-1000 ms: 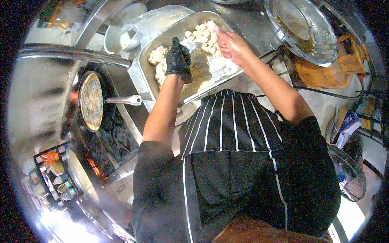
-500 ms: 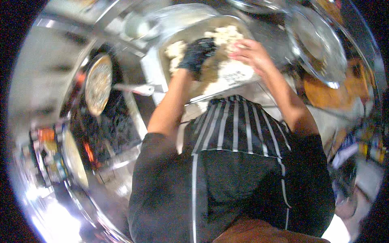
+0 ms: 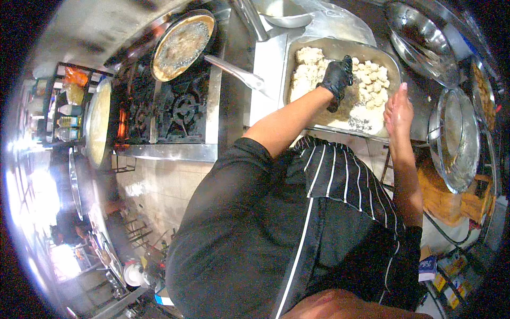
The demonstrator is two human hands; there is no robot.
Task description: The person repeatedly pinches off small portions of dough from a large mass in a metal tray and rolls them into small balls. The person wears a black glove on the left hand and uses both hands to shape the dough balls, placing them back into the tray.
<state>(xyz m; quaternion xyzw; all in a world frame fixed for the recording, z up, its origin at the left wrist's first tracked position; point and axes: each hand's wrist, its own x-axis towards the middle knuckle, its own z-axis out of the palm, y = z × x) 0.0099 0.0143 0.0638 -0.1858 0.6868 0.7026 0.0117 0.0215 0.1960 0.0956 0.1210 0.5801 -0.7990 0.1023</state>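
My left hand, in a black glove, is inside a rectangular metal tray. Its thumb and fingers are apart, and no held thing shows. Pale floured pieces lie on its right, and a lumpy floured heap is on its left. Loose white flour is spread along the tray's near side. My bare right hand, dusted with flour, hovers at the tray's right edge, one digit stretched up and the others loosely bent apart. It looks unoccupied.
At the left, a round pan of bubbling oil sits on a gas stove, its handle pointing toward the tray. Large metal bowls stand on the right, with a clear bowl nearer. A metal bowl is behind the tray.
My view has turned, so the tray appears farther right and the pan higher. My right hand has come out of the floured pieces to the tray's edge. My left hand is still in the tray.
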